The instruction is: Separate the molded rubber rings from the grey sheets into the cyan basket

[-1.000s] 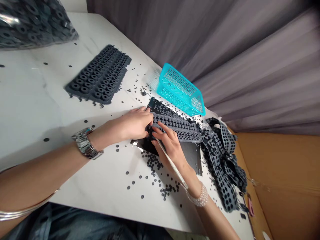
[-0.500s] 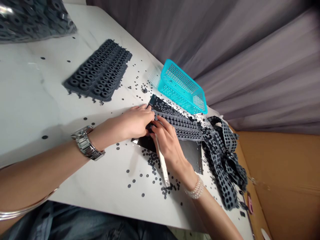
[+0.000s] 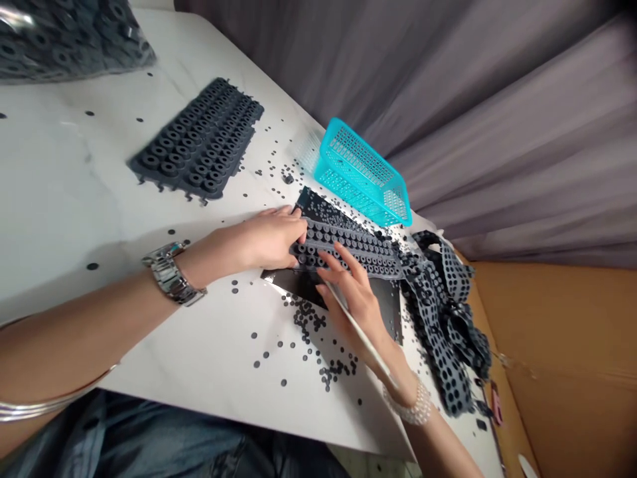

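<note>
1. Currently, a person works over a ring-studded strip [image 3: 365, 255], which lies across a black board [image 3: 383, 299] on a white table [image 3: 199, 372]; the step in hand appears to be working its rings with a slim white tool [image 3: 365, 338].

2. Any next move along the strip would seem to call for a firm left hold and careful placing of the tool's tip, hidden here among the fingers.

3. Reaching in from the side, the left hand [image 3: 276, 236] lies palm down at the strip's left end, fingers bent and drawn together; whether they pinch it or merely press cannot be told.

4. Angled up from below, the right hand [image 3: 361, 305] closes thumb and fingers around the tool, two fingers loosely extended above the strip, while small dark discs [image 3: 308, 318] lie scattered nearby.
</note>
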Tool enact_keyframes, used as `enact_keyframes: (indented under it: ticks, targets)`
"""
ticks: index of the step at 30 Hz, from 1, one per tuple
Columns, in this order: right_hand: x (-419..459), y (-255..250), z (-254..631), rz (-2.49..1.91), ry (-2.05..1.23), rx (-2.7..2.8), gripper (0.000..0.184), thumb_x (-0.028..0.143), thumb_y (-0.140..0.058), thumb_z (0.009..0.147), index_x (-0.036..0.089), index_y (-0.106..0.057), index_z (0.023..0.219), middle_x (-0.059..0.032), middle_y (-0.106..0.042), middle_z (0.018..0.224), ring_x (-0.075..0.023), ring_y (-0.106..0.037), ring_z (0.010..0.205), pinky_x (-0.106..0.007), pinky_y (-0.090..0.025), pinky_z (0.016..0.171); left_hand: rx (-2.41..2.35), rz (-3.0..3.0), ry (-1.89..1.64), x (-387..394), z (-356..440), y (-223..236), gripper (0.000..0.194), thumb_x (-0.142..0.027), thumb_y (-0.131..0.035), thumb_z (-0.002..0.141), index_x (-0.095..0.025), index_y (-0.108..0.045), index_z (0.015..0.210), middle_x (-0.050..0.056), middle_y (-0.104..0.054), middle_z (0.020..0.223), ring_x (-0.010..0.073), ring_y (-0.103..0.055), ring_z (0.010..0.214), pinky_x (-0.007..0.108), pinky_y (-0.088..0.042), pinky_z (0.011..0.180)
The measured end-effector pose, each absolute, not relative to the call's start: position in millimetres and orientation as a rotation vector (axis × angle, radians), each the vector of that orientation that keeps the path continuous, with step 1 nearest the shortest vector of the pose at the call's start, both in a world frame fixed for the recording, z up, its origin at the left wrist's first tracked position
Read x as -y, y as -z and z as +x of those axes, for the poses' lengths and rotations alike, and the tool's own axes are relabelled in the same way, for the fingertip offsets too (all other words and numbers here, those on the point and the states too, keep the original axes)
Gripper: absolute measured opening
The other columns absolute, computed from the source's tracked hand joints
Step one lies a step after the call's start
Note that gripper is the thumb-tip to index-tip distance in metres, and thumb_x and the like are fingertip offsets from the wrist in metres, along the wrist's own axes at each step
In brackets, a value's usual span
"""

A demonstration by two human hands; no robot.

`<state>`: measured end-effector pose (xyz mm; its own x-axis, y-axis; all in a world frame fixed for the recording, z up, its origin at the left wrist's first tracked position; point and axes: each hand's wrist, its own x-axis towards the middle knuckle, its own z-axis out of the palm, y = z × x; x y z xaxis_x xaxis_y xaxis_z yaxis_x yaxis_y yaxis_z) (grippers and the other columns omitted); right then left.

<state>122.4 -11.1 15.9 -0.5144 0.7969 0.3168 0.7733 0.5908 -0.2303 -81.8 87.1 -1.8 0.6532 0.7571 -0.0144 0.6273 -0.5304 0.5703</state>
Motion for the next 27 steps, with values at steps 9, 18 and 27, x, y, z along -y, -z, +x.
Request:
enact_keyframes:
  ticks: [9,18,27]
  targets:
    - [6.9,-14.9,112.5,-1.158,-0.068,2.515,0.018,0.014,-0.048,0.095,0.018,-0.055,0.111,-0.0131,-0.063,0.126,-0.0251,-0.041,0.137,-0.047,-0.046,0.1,-1.104,2.325,-0.315,-86.0,-80.8,1.9,0.028,-0.026,-0.059,0.073,-0.019,-0.058,0.1,0.012,-0.051,0.13,0.0296,-0.04,0.13,0.04,-0.034,0.105]
    - [3.1,-17.4,103.7,-1.145,0.0,2.711,0.017,0.016,-0.043,0.097,0.016,-0.055,0.109,-0.0161,-0.062,0.126,-0.0264,-0.033,0.141,-0.045,-0.043,0.105,-1.1,2.359,-0.303,-86.6,-78.8,1.3,0.027,-0.026,-0.059,0.073,-0.018,-0.058,0.099,0.011,-0.055,0.125,0.0276,-0.041,0.128,0.039,-0.032,0.107]
    - [-14.0,-17.9,134.9,-1.482,0.198,2.033,0.025,0.023,-0.038,0.098,0.023,-0.049,0.121,-0.013,-0.053,0.135,-0.0275,-0.028,0.143,-0.056,-0.035,0.108,-1.104,2.31,-0.313,-85.1,-80.6,-1.2,0.026,-0.024,-0.06,0.071,-0.019,-0.057,0.096,0.012,-0.052,0.127,0.0291,-0.041,0.128,0.04,-0.033,0.106]
